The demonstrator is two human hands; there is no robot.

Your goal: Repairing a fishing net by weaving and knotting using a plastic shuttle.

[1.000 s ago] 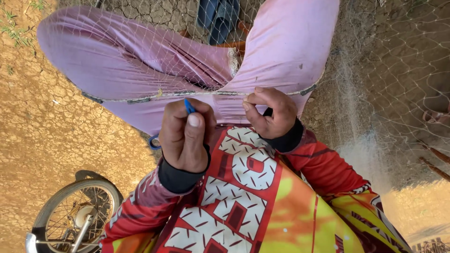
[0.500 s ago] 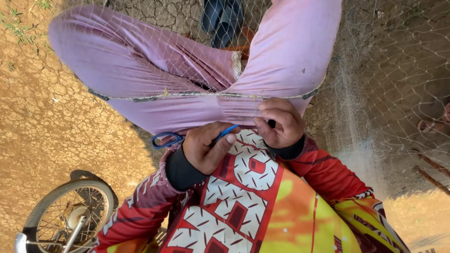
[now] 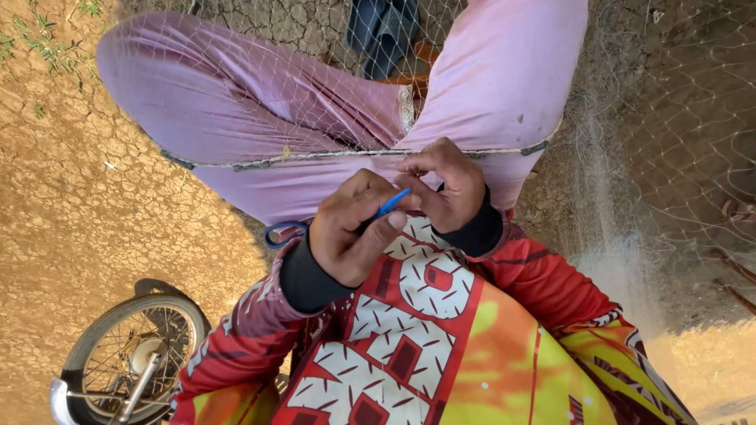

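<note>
**Fine net worked with a blue tool across the lap**

Where the two hands meet, just above the lap, a slim blue tool (image 3: 391,204) is pinched between the thumb and curled fingers of the left hand (image 3: 346,232), its tip pointing toward the right hand (image 3: 445,189). The right hand's fingers are closed narrowly, and a strand or knot of the fishing net (image 3: 315,94) appears to be nipped between them, though the thread itself is too fine to be made out there. A blue loop (image 3: 277,233) is seen just beside the left wrist, touching the pink trousers (image 3: 236,102). The net is draped over both knees and spreads onto the cracked ground (image 3: 63,197) at the right, and a thicker edge cord (image 3: 331,157) with dark sleeves is stretched across the thighs.

The net is judged to be very light, limp and easily snagged; it is best taken by the edge cord or by a single mesh pinched close to the working point. The tool is judged to be light, stiff and smooth, so a firm pinch near its middle is called for.

Whether the loop is joined to the tool cannot be told. A spoked wheel (image 3: 126,354) is cut off at the lower left, and dark footwear (image 3: 382,27) at the top edge.
</note>
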